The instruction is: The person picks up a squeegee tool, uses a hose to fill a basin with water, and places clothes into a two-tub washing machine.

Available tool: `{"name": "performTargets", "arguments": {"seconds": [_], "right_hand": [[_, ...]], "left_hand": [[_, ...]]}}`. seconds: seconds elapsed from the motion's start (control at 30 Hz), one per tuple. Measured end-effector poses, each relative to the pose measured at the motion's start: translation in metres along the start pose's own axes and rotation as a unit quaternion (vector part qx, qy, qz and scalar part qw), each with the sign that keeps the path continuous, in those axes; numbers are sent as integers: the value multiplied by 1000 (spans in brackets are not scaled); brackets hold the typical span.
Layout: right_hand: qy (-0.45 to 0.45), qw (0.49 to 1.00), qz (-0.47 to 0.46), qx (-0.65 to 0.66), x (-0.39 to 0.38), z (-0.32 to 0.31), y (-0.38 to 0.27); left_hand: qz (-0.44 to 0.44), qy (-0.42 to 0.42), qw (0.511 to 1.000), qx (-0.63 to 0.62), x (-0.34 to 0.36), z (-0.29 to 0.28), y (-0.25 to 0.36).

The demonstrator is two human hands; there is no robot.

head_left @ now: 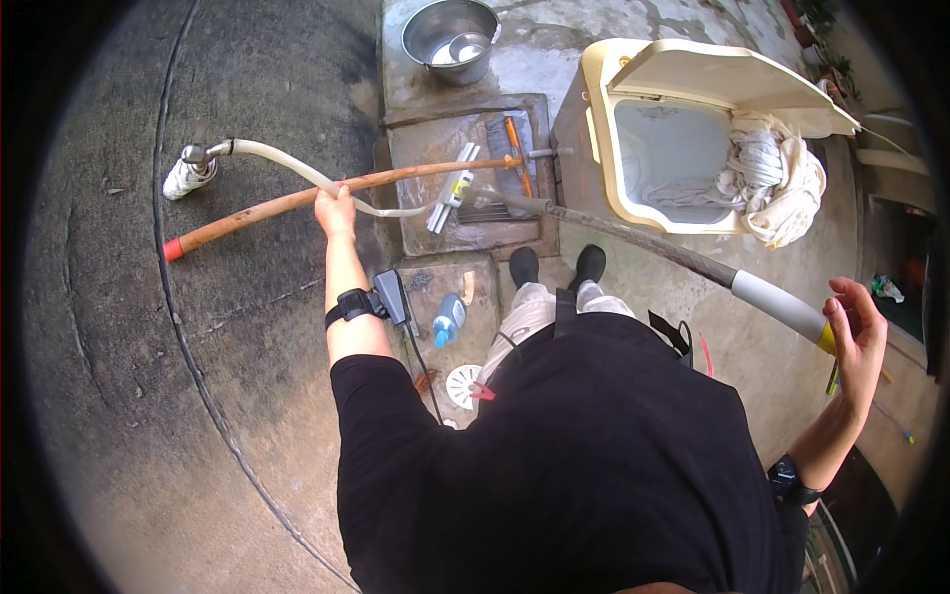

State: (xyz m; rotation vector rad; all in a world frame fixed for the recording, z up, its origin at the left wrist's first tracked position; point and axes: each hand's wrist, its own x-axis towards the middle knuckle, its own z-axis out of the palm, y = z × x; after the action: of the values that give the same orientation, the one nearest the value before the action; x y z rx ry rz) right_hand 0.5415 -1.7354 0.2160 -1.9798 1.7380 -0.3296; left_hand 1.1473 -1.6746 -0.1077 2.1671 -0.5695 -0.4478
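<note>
My left hand (336, 210) is closed round a pale hose (275, 156), where the hose crosses a long wooden handle (242, 220) with a red end. Whether the fingers also touch that handle, I cannot tell. Beyond the hand, the hose runs on to the white head of a mop (453, 201) over the drain area. The mop's grey-and-white handle (777, 299) slants up to the right. At its yellow end is my right hand (857, 335), thumb and fingers apart and slightly curled; the handle's end is partly hidden beside the thumb. An orange brush head (513, 134) meets the wooden handle's far end.
A cream lidded tub (597, 129), lid raised, has whitish cloth (777, 178) over its rim. A metal bucket (424, 54) stands at the back. A cloth-wrapped tap (188, 172) feeds the hose. A blue bottle (450, 317) and white drain cover (462, 386) lie near my feet.
</note>
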Motion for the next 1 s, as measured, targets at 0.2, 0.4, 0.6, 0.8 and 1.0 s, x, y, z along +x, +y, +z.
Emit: {"name": "performTargets", "arguments": {"seconds": [0.2, 0.4, 0.6, 0.8, 1.0], "right_hand": [[-4, 1000, -9, -7, 2, 1, -2], [-6, 1000, -16, -8, 4, 2, -2], [-3, 1000, -3, -5, 1, -3, -4], [-3, 1000, 0, 9, 2, 1, 1], [1, 1000, -7, 7, 2, 1, -2]], "left_hand": [[39, 9, 997, -66, 11, 24, -3], [24, 17, 993, -117, 12, 37, 0], [1, 20, 999, -45, 6, 13, -6], [-6, -3, 1000, 18, -1, -7, -6], [-37, 1, 990, -139, -5, 20, 21]]}}
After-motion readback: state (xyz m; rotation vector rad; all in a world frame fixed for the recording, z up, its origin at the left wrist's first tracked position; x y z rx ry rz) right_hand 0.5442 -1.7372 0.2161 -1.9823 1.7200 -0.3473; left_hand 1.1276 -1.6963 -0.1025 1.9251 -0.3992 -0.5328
